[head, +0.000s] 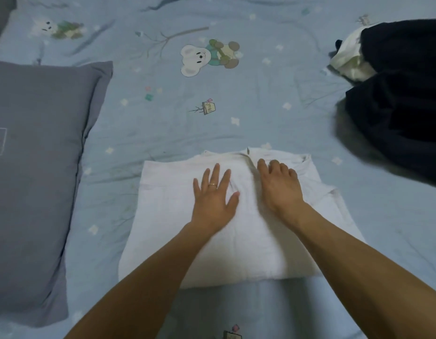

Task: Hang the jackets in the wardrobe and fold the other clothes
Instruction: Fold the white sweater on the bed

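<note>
A white garment (168, 216) lies folded into a rough rectangle on the blue bed sheet (236, 118), its collar at the far edge. My left hand (214, 194) lies flat on the middle of it with fingers spread and straight; a ring shows on one finger. My right hand (279, 185) rests on the garment just right of the collar, fingers bent down onto the cloth at a crease. Whether those fingers pinch the fabric is unclear. Dark navy clothes (402, 106) lie heaped at the right edge of the bed.
A grey pillow (33, 182) lies along the left side of the bed. A white cloth (349, 59) pokes out from the dark heap at the upper right. The sheet carries cartoon bear prints.
</note>
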The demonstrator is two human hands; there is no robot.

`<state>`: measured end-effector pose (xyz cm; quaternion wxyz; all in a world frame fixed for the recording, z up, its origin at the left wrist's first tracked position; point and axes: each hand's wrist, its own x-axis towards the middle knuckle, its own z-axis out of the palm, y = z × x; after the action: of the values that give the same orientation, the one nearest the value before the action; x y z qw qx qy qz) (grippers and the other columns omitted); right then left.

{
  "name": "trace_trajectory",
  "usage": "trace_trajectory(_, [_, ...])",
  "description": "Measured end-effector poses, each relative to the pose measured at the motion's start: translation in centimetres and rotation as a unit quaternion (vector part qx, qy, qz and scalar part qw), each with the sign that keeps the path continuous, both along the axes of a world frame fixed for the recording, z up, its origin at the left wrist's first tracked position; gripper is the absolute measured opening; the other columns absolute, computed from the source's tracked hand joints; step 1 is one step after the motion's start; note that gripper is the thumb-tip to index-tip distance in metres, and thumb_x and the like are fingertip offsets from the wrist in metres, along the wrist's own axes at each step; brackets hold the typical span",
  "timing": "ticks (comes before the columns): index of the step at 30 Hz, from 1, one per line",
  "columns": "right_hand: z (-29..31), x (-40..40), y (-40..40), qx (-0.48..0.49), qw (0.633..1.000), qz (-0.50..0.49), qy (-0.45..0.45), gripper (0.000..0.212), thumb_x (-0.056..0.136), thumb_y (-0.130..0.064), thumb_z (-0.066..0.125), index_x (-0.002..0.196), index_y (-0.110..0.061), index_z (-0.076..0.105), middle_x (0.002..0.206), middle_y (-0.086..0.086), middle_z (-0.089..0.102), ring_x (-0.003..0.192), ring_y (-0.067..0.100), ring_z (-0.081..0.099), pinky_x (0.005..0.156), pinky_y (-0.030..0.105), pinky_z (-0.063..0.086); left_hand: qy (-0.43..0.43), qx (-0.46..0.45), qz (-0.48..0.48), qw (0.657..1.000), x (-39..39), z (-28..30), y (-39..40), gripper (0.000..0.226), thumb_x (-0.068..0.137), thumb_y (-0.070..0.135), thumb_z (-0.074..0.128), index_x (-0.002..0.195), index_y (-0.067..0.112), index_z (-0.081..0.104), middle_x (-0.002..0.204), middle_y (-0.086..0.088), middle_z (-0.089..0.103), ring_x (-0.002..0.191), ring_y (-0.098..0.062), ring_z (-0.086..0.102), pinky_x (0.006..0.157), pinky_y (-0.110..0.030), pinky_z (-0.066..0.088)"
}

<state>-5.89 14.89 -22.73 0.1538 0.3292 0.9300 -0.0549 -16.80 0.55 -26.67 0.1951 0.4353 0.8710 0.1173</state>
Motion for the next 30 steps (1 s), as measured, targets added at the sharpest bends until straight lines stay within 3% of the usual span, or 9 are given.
trace_trajectory(3, [0.2,1.2,2.6,0.015,0.999,-0.008,0.047,0.027,0.089,-0.009,0.046,0.116,-0.009,0.051,0.105,0.010,0.059,0.091,0.031,0.060,0.063,0.033,0.034,0.046,-0.016,-0.034,0.998,1.4,-1.2,3.0,0.068,0.097,0.061,0.020,0.157,0.032,0.005,0.166,-0.004,-0.008,0.151,-0.026,-0.011,0.118,-0.052,-0.013])
trace_trajectory(6, [0.3,2.2,5.4,0.023,0.991,-0.056,0.120,0.017,0.093,-0.018,0.049,0.106,-0.009,0.056,0.098,0.011,0.062,0.087,0.035,0.061,0.062,0.034,0.039,0.079,-0.033,-0.035,0.996,2.2,-2.7,4.7,0.071,0.094,0.066,0.010,0.157,0.035,0.003,0.164,-0.003,-0.016,0.150,-0.028,-0.015,0.117,-0.056,-0.012])
trace_trajectory(10, [-0.5,4.8,7.5,-0.155,0.976,-0.072,0.135,0.069,0.085,-0.064,0.056,0.137,-0.019,0.047,0.126,0.006,0.060,0.114,0.029,0.057,0.085,0.038,0.047,0.128,-0.070,-0.009,0.989,2.8,-4.5,6.1,0.065,0.096,0.064,0.010,0.156,0.038,0.005,0.165,-0.006,-0.014,0.151,-0.034,-0.011,0.114,-0.063,-0.004])
trace_trajectory(13, [-0.9,7.0,7.6,-0.189,0.980,0.047,0.040,0.101,0.076,-0.062,0.065,0.155,-0.023,0.015,0.153,0.006,0.033,0.135,0.027,0.039,0.102,0.042,0.043,0.119,-0.092,0.004,0.989,2.6,-4.4,6.9,0.064,0.097,0.065,0.013,0.155,0.041,0.002,0.164,-0.006,-0.019,0.150,-0.036,-0.014,0.113,-0.066,-0.004])
trace_trajectory(19, [-0.9,7.4,7.9,-0.139,0.981,0.059,0.120,0.074,0.083,-0.036,0.056,0.149,-0.026,0.027,0.139,0.006,0.053,0.115,0.034,0.057,0.085,0.042,0.051,0.126,-0.100,0.011,0.987,2.8,-4.0,6.9,0.065,0.097,0.065,0.012,0.154,0.041,-0.007,0.163,-0.006,-0.022,0.149,-0.036,-0.016,0.114,-0.065,-0.003])
trace_trajectory(22, [-1.6,7.0,8.8,-0.097,0.961,-0.111,0.233,0.048,0.094,-0.033,0.054,0.139,-0.019,0.044,0.125,0.011,0.063,0.111,0.035,0.059,0.083,0.040,0.047,0.137,-0.092,0.009,0.986,3.1,-4.3,7.0,0.064,0.098,0.064,0.012,0.151,0.041,-0.017,0.163,-0.007,-0.022,0.150,-0.037,-0.014,0.114,-0.066,-0.002])
trace_trajectory(24, [-1.6,6.6,9.0,-0.086,0.913,-0.251,0.310,0.050,0.099,-0.036,0.052,0.142,-0.014,0.041,0.132,0.013,0.056,0.120,0.033,0.052,0.092,0.042,0.043,0.138,-0.095,0.012,0.986,3.0,-4.5,6.8,0.063,0.098,0.064,0.009,0.146,0.041,-0.025,0.162,-0.007,-0.023,0.149,-0.037,-0.015,0.114,-0.065,-0.003])
trace_trajectory(25, [-1.6,6.6,9.1,-0.062,0.919,-0.252,0.298,0.055,0.099,-0.034,0.052,0.146,-0.011,0.037,0.139,0.015,0.049,0.127,0.033,0.046,0.100,0.044,0.039,0.140,-0.094,0.010,0.986,3.0,-4.6,6.8,0.063,0.098,0.064,0.009,0.145,0.041,-0.027,0.162,-0.007,-0.024,0.149,-0.037,-0.015,0.114,-0.066,-0.003])
trace_trajectory(30, [-1.9,7.3,6.2,-0.034,0.984,0.003,0.175,0.060,0.101,-0.026,0.042,0.154,-0.004,0.025,0.160,0.020,0.021,0.149,0.035,0.017,0.121,0.044,0.010,0.140,-0.105,0.009,0.985,3.0,-4.4,7.0,0.062,0.099,0.062,0.010,0.148,0.040,-0.023,0.162,-0.009,-0.023,0.149,-0.037,-0.014,0.114,-0.065,-0.002])
